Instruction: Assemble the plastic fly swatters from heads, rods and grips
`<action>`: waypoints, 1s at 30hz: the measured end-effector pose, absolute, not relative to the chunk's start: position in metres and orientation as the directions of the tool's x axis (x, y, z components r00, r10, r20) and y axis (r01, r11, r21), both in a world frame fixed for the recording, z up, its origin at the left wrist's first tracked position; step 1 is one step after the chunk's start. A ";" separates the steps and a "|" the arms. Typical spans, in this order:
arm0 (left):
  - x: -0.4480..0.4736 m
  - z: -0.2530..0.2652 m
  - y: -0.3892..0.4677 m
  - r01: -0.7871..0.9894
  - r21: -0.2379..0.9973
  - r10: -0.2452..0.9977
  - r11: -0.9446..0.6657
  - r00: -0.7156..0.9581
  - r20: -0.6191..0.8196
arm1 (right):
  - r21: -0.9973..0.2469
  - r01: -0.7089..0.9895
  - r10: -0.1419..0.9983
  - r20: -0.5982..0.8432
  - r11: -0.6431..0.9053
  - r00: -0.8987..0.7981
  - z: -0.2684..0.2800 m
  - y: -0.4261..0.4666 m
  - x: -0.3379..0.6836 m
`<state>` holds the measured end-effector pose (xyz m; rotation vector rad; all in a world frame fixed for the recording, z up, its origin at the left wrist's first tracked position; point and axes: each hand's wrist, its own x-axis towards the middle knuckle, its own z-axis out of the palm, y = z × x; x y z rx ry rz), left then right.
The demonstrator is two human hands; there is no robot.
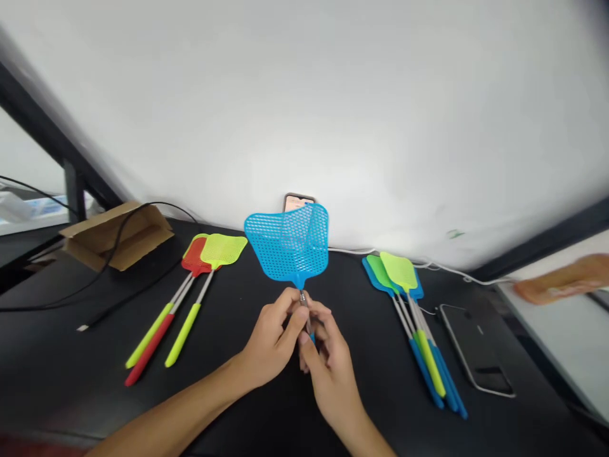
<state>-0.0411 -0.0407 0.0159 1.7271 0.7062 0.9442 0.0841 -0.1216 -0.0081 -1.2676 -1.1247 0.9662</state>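
Observation:
A blue fly swatter (290, 247) is held upright in front of me, its mesh head above both hands. My left hand (278, 330) pinches its thin metal shaft just below the head. Lower on the shaft, by the blue handle, my right hand (328, 365) has its fingers wrapped round it. Most of the handle is hidden by the fingers. To the left lie a red fly swatter (151, 348) and yellow-green ones, one of them a lone yellow-green swatter (223, 249). A pile of blue, green and yellow-green fly swatters (399, 273) lies to the right.
An open cardboard box (118, 238) and a black cable (128, 289) are at the back left of the black table (266, 419). One phone (292, 202) leans on the white wall (304, 95); another phone (476, 349) lies far right. A white cord (352, 251) runs along the wall.

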 end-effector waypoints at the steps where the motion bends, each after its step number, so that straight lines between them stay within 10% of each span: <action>1: -0.040 0.016 -0.040 0.032 0.934 0.778 -0.355 0.564 0.276 | -0.997 0.068 0.960 0.061 0.044 0.272 -0.012 -0.131 0.087; 7: -0.036 0.015 -0.039 0.148 0.868 0.722 -0.473 0.630 0.287 | -0.915 0.336 0.757 0.053 -0.225 0.651 -0.012 -0.189 0.165; 12: -0.035 0.018 -0.044 0.184 0.763 0.635 -0.620 0.689 0.350 | -0.501 0.749 0.699 0.338 -0.434 0.631 0.010 -0.189 0.246; 17: -0.031 0.012 -0.042 0.190 0.559 0.486 -0.807 0.751 0.447 | -0.130 0.796 0.740 0.307 -0.591 0.599 0.007 -0.167 0.270; 25: -0.072 0.017 -0.012 0.475 0.254 0.529 -0.843 0.643 0.553 | -0.126 0.790 0.692 0.415 -0.600 0.591 0.011 -0.144 0.255; 30: -0.143 0.015 -0.010 0.876 0.096 0.715 -0.472 0.317 0.622 | -0.256 0.962 0.723 0.647 -0.092 0.241 0.021 -0.102 0.213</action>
